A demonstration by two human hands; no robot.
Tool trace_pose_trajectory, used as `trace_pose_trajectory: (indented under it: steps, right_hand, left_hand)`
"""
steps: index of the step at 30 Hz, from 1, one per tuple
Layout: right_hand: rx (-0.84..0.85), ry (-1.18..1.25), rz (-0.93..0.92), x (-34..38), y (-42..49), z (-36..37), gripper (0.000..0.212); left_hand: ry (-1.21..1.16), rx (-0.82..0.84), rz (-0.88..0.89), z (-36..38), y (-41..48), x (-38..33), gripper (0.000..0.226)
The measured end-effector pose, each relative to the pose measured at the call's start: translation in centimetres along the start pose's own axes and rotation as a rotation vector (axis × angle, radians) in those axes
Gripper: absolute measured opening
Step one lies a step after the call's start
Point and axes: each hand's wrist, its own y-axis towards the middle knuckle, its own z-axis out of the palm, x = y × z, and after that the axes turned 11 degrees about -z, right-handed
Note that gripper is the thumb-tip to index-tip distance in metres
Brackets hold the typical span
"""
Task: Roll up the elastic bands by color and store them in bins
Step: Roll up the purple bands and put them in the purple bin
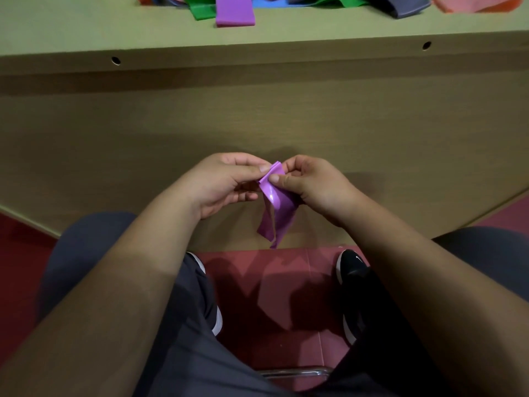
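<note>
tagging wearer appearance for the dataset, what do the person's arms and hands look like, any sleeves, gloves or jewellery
Both forearms are bare to the frame's edge, no sleeves in view. The left hand and right hand wear no gloves, rings, watch or bracelets. The nails that show on the fingers are short and unpainted.

Arms: both forearms (pixel 120 296) bare up to the picture's edge.
Hands: left hand (pixel 220 184) and right hand (pixel 312 184) bare, nails short.
Legs: dark grey trousers (pixel 183 339) of plain smooth cloth, covering both thighs.
Shoes: right shoe (pixel 353 270) has a black upper, a rounded toe with a small white mark, and a white sole edge. The left shoe (pixel 218 320) is mostly hidden by the trouser leg; only a white sole edge shows.
</note>
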Motion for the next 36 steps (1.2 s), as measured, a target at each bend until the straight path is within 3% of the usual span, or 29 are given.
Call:
trace_pose_trajectory:
  steps: [11, 18, 27, 36]
  right_hand:
    - [-0.013, -0.008, 0.012, 0.12, -0.18, -0.06, 0.019]
    - [-0.015, 0.013, -0.002, 0.18, -0.14, -0.15, 0.033]
    - [-0.019, -0.131, -0.115, 0.1, 0.17, -0.25, 0.01]
    - [-0.093, -0.173, -0.188, 0.48, 0.14, -0.07, 0.005]
  left_hand:
    - [0.03, 0.004, 0.024, -0.14, -0.37, -0.26, 0.029]
    - [0.2, -0.064, 0.176, 0.37, -0.58, -0.12, 0.025]
    - [0.305, -0.189, 0.325, 0.37, -0.78, -0.36, 0.023]
    - [0.366, -0.262, 0.496, 0.64, -0.84, -0.36, 0.022]
